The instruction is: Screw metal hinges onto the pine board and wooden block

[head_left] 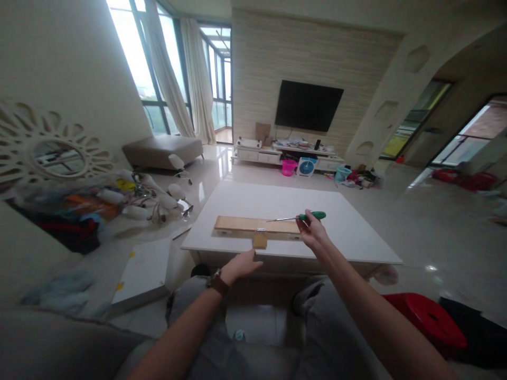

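My right hand point(311, 230) is closed on a screwdriver with a green handle point(318, 215). Its thin metal shaft points left, above a long light-wood board point(241, 224) lying on the white table point(277, 198). A metal hinge point(260, 230) joins the board's near side to a small wooden block point(260, 241). Just in front of that block, at the near table edge, is my left hand point(240, 265), with a watch on its wrist. Its thumb and forefinger are apart and nothing shows between them.
A white panel point(144, 266) leans low at the left, near a chandelier with white shades point(152, 203) on the floor. A red stool point(428, 322) stands at the lower right. Across the room are a low TV cabinet point(257, 157) and a pink bucket point(289, 168).
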A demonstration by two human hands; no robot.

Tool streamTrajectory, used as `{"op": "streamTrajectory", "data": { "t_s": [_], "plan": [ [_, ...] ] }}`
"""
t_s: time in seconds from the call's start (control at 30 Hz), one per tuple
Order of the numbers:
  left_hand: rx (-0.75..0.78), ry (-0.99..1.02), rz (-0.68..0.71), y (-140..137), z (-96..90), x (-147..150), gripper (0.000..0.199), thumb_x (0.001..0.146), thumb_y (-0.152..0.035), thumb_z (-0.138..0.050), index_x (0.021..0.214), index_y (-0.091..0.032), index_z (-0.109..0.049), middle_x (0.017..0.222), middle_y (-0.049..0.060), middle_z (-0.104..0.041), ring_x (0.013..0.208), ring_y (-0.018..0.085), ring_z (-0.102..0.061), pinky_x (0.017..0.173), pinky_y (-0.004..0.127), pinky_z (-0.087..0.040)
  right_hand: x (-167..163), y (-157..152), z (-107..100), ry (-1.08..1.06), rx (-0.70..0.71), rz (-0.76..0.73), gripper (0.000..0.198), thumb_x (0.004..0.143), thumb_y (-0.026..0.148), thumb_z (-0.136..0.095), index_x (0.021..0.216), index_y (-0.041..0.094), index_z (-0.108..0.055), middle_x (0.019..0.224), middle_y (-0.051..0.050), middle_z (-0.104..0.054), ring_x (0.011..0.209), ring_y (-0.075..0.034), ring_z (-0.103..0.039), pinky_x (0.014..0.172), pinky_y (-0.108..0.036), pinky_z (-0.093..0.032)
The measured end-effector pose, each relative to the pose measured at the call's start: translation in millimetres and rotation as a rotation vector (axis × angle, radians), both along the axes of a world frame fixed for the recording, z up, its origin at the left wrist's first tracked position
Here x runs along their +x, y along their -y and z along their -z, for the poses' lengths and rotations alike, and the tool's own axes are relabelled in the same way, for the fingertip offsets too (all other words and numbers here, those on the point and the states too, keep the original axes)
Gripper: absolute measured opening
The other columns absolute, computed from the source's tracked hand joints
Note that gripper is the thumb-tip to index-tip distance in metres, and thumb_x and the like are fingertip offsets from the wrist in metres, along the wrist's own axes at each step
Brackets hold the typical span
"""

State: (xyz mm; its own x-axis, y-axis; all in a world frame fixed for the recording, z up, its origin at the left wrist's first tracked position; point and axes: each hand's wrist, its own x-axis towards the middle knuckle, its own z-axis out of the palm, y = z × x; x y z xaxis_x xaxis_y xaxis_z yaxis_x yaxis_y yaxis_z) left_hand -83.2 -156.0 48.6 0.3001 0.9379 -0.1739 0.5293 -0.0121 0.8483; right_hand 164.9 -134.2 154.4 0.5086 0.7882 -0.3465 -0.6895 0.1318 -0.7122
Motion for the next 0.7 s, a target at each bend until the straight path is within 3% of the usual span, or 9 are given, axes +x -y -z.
{"op": "streamTrajectory", "data": {
  "t_s": [0.07,0.17,0.3,0.5,0.7],
  "plan": [
    [-0.082,0.081,-0.057,-18.9,13.5,13.8,0.029,0.060,-0.030,-0.087,0.072,-0.025,-0.061,0.070,0.006,-0.072,0.079,0.032,-0.075,0.085,0.037,-0.056,-6.4,-22.5,13.6,-0.021,-0.011,-0.009,0.034,0.088,0.025,-0.090,0.087,0.022,-0.056,0.068,0.009,-0.067,0.055,-0.006,-0.067,0.058,-0.016,-0.066],
    [-0.137,0.220,-0.202,-51.5,33.8,33.7,0.022,0.064,-0.021,-0.080,0.080,-0.023,-0.064,0.089,0.008,-0.076,0.103,0.032,-0.074,0.095,0.035,-0.052,-15.5,-55.5,35.4,-0.053,-0.046,-0.010,0.035,0.089,0.025,-0.089,0.087,0.022,-0.054,0.066,0.010,-0.066,0.055,-0.006,-0.067,0.057,-0.015,-0.065],
    [-0.236,0.204,-0.337,-84.0,68.8,48.6,0.022,0.074,-0.024,-0.073,0.090,-0.020,-0.058,0.095,0.012,-0.073,0.103,0.031,-0.069,0.094,0.039,-0.051,-22.1,-88.8,64.0,-0.057,-0.085,0.002,0.039,0.088,0.029,-0.090,0.088,0.024,-0.051,0.065,0.010,-0.066,0.055,-0.006,-0.068,0.058,-0.017,-0.065],
    [-0.337,0.269,-0.480,-86.3,114.8,51.7,0.025,0.085,-0.035,-0.068,0.101,-0.022,-0.054,0.101,0.009,-0.071,0.104,0.028,-0.067,0.094,0.037,-0.049,-21.6,-108.9,90.6,0.021,-0.099,0.030,0.044,0.083,0.034,-0.093,0.091,0.026,-0.050,0.064,0.014,-0.065,0.055,-0.005,-0.067,0.059,-0.017,-0.064],
    [-0.313,0.391,-0.474,-80.9,126.4,41.9,0.017,0.085,-0.037,-0.063,0.091,-0.021,-0.061,0.100,0.007,-0.072,0.099,0.024,-0.066,0.092,0.035,-0.050,-23.0,-112.3,92.8,0.144,-0.044,0.031,0.051,0.075,0.037,-0.097,0.096,0.027,-0.052,0.067,0.013,-0.068,0.059,-0.008,-0.069,0.059,-0.018,-0.062]
  ]
}}
